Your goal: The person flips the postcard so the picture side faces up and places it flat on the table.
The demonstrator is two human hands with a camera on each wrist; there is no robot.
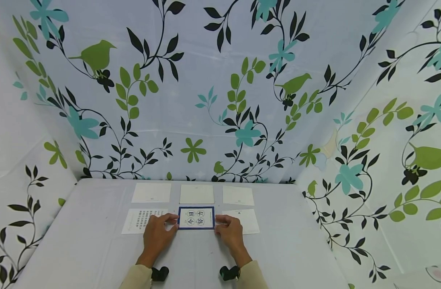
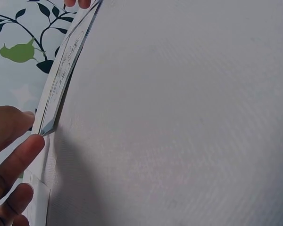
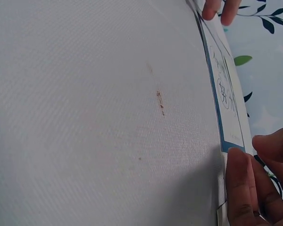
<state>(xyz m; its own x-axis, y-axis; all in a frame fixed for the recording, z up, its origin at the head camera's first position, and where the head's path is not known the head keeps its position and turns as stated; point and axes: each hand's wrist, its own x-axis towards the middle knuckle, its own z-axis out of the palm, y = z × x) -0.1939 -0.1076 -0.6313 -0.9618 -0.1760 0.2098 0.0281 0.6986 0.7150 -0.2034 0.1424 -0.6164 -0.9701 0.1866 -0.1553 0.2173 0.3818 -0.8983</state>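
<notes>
A white card with a dark blue border (image 1: 196, 218) and large circled characters lies in the front row of the table, between both hands. At its left edge my left hand (image 1: 158, 235) holds it with thumb and fingertips; the left wrist view shows the fingers (image 2: 19, 160) by its corner. On the right edge, my right hand (image 1: 230, 235) holds it the same way, its fingers (image 3: 240, 183) at the corner in the right wrist view. A printed white sheet (image 1: 133, 220) is partly covered by the left hand, and another white card (image 1: 250, 224) by the right hand.
Three pale cards form a back row: left (image 1: 152, 193), middle (image 1: 197, 194) and right (image 1: 238, 196). They lie on a white-covered table (image 1: 191, 265). Behind and beside it hang curtains with leaves and birds (image 1: 206, 100). Small brown specks (image 3: 160, 103) mark the cloth.
</notes>
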